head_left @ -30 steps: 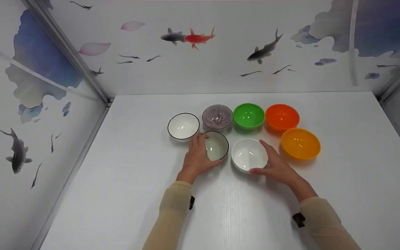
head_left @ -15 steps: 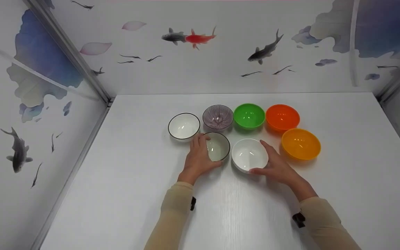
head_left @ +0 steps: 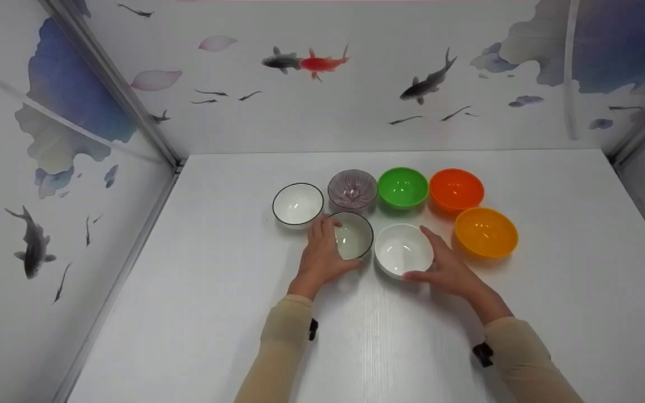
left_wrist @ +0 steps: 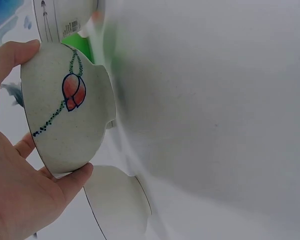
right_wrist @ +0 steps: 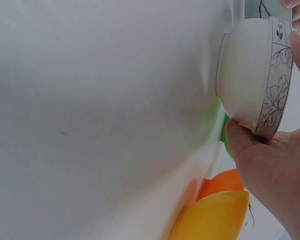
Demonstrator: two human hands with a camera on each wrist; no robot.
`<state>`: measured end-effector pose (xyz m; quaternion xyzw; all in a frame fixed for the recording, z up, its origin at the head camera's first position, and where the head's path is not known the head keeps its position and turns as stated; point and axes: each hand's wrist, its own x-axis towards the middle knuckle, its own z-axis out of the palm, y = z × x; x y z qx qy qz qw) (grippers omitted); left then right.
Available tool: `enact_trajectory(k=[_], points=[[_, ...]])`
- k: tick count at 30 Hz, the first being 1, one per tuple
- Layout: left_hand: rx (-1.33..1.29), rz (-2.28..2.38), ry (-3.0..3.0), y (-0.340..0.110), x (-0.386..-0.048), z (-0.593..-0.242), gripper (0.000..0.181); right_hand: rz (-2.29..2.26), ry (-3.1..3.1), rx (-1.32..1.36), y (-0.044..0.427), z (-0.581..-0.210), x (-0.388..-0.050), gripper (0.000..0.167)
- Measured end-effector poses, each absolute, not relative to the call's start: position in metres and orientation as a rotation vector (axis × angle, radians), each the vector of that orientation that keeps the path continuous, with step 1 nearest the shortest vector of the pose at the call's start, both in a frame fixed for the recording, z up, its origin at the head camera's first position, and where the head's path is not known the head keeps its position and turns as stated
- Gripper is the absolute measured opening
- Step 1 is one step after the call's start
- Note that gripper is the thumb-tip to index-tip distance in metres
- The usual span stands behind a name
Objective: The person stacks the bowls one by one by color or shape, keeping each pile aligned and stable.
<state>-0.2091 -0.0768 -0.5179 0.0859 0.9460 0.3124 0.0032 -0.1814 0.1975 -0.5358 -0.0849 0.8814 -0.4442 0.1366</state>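
My left hand (head_left: 323,254) grips a pale grey-green bowl (head_left: 354,236) with a dark rim, thumb at the near side and fingers over the left edge. In the left wrist view that bowl (left_wrist: 65,107) shows a painted red bud and dotted green lines. To its right, my right hand (head_left: 450,268) holds a white bowl (head_left: 403,251) by its right side, thumb in front. A band of leaf line-drawing circles this white bowl (right_wrist: 255,75) in the right wrist view. The two held bowls stand side by side, nearly touching.
Behind are a white dark-rimmed bowl (head_left: 298,205), a purple ribbed glass bowl (head_left: 353,189), a green bowl (head_left: 402,188) and an orange-red bowl (head_left: 456,190). A yellow-orange bowl (head_left: 486,232) sits right of my right hand. Walls with painted fish enclose the white table (head_left: 199,268).
My left hand has shifted slightly right with the grey-green bowl, closer to the white one. My right hand keeps its hold and has hardly moved.
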Motion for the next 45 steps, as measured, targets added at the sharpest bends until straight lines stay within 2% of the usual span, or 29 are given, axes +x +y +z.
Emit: enact_trajectory(k=[45], points=[[0.410,0.968,3.038,-0.062,-0.202,-0.494,0.077,-1.287,2.559,-0.251,0.197,-0.534,-0.182,0.116]])
